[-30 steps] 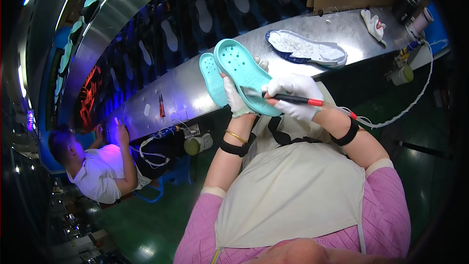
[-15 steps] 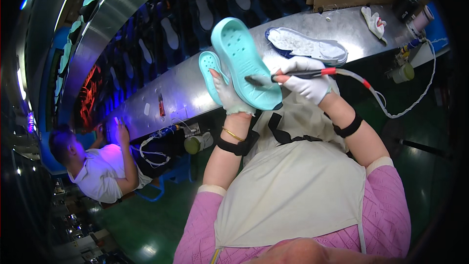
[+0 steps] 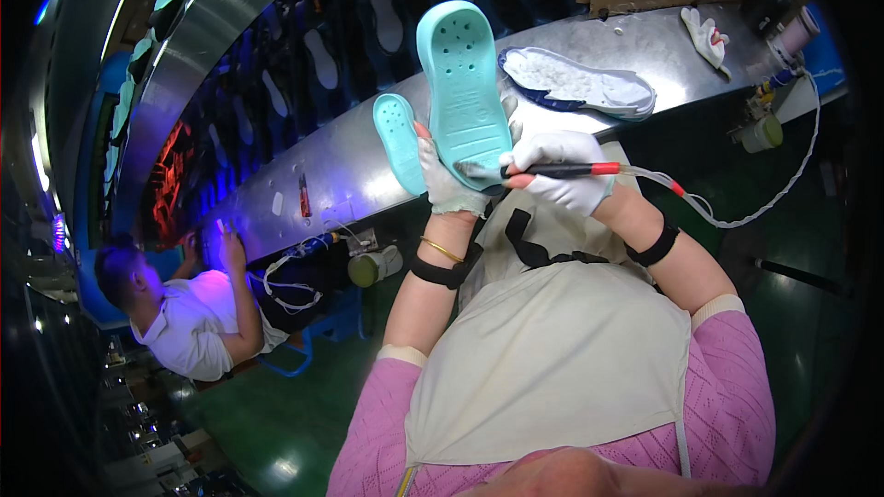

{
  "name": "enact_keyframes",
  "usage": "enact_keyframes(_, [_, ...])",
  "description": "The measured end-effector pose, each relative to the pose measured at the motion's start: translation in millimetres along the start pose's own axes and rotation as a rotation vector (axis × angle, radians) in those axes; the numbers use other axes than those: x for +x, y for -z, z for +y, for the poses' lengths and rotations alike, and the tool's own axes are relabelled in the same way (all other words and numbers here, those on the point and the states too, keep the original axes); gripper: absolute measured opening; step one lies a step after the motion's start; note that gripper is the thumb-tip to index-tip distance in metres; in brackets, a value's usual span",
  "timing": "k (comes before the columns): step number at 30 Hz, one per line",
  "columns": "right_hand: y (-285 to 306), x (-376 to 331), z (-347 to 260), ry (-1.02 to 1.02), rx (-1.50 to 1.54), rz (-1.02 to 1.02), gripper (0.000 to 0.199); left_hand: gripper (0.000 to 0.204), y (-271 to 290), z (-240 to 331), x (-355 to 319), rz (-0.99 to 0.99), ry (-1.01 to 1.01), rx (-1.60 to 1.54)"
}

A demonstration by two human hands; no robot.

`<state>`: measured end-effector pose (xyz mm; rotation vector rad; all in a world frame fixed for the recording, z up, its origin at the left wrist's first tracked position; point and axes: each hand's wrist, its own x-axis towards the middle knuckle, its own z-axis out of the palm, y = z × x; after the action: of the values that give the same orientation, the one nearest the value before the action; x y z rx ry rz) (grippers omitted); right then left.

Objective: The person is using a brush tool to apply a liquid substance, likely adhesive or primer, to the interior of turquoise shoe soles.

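In my gloved left hand [image 3: 449,188] is a turquoise shoe sole [image 3: 463,83], gripped near its lower end and held up with its perforated end pointing away from me. My gloved right hand [image 3: 569,175] grips a brush [image 3: 571,169] with a black and red handle and a hose trailing from it. Its bristles touch the sole's lower part. Left of the held sole lies another turquoise sole [image 3: 396,138], partly behind my left thumb. A dark blue sole with a white top [image 3: 575,83] lies to the right on the bench.
A metal bench [image 3: 341,166] runs across in front of me, with rows of soles on dark holders [image 3: 387,23] behind it. On the bench lie a red-and-black tool [image 3: 305,195] and a white glove [image 3: 705,37]. A co-worker [image 3: 189,313] sits at the left. Hoses hang at the right.
The held sole has turned more upright and shifted slightly away from me. The brush has moved down and left to the sole's near end.
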<state>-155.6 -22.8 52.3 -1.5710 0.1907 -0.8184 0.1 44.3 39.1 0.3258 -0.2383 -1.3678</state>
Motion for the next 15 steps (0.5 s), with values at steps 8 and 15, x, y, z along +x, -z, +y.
enact_keyframes(8, [11,10,3,0.010,-0.036,-0.030,0.012,0.083,-8,10,4,0.037,0.037,0.148])
enact_keyframes(15, [14,-15,15,-0.378,0.301,-0.217,0.015,0.075,-6,24,10,-0.043,0.147,0.229])
